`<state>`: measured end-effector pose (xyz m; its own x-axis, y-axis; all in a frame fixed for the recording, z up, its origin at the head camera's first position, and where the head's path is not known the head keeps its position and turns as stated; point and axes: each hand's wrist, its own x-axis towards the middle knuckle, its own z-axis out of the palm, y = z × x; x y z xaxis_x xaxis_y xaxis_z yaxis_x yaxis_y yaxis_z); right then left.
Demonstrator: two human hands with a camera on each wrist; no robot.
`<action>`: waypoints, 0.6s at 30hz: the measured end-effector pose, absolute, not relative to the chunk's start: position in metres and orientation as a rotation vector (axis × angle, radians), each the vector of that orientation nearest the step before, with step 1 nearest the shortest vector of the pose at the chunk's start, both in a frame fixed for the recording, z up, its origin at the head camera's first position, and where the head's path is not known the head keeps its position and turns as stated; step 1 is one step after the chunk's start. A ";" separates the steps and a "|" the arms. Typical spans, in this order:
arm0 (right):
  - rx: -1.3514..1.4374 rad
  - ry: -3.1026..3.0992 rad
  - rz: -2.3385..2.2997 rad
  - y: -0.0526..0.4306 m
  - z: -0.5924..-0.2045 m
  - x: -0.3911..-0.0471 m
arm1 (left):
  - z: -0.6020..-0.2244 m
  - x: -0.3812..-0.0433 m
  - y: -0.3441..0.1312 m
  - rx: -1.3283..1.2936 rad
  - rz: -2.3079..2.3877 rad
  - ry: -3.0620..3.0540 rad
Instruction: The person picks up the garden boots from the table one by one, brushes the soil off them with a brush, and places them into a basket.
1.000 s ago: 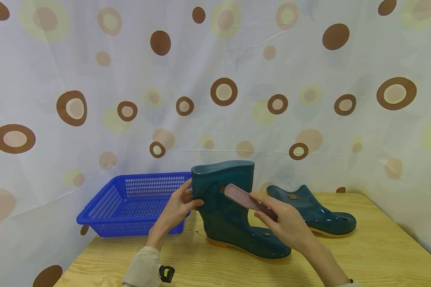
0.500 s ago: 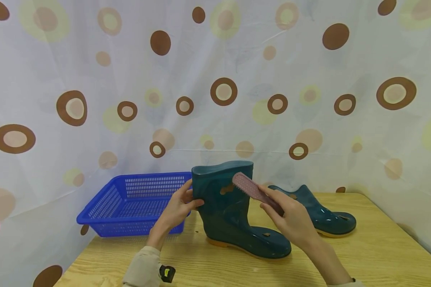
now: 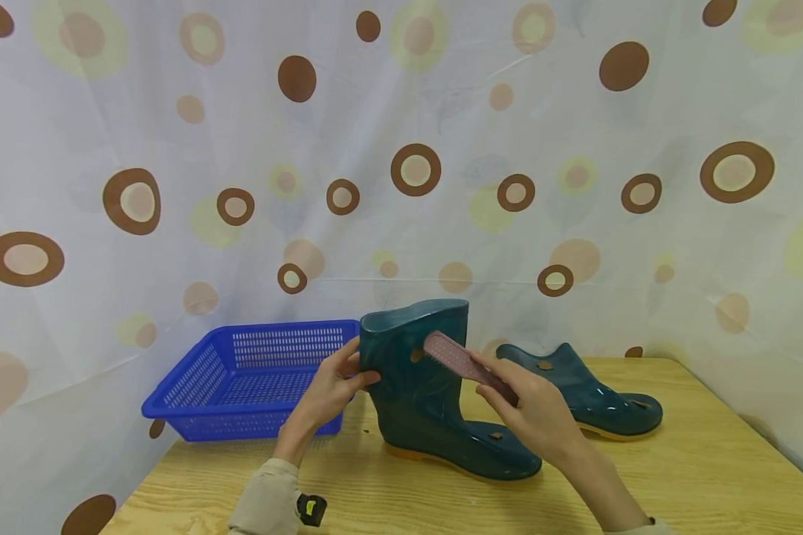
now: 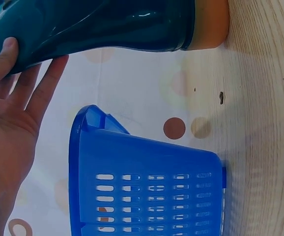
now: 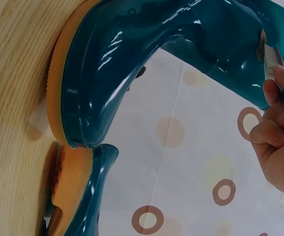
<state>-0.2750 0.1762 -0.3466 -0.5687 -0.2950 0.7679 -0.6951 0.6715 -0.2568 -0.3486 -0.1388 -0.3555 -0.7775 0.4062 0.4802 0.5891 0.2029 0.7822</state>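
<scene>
A dark green rubber rain boot (image 3: 415, 423) stands on its tan sole on the wooden table, toe pointing right. My left hand (image 3: 334, 385) grips the back of its shaft below the rim, thumb on the near side and fingers behind. In my right hand (image 3: 538, 409) is a pink-handled brush (image 3: 451, 357), held by its handle. The brush's white bristles (image 5: 269, 61) face the shaft, right at a brown patch (image 5: 261, 45) there. Another brown patch (image 3: 496, 435) shows on the boot's foot.
To the left stands a blue perforated plastic basket (image 3: 257, 426). A second green boot (image 3: 609, 410) with brown patches lies behind, on the right. A white curtain with brown and yellow dots (image 3: 375, 89) hangs behind the wooden table (image 3: 709, 475).
The brush went up and right, uncovering more of the brown patch, then came back down and left over it. The shaft's rim has shifted slightly; my left hand keeps its hold.
</scene>
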 end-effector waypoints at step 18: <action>0.837 -2.271 0.821 0.177 -0.345 -0.272 | -0.357 -0.349 -0.141 -0.968 -1.624 -2.305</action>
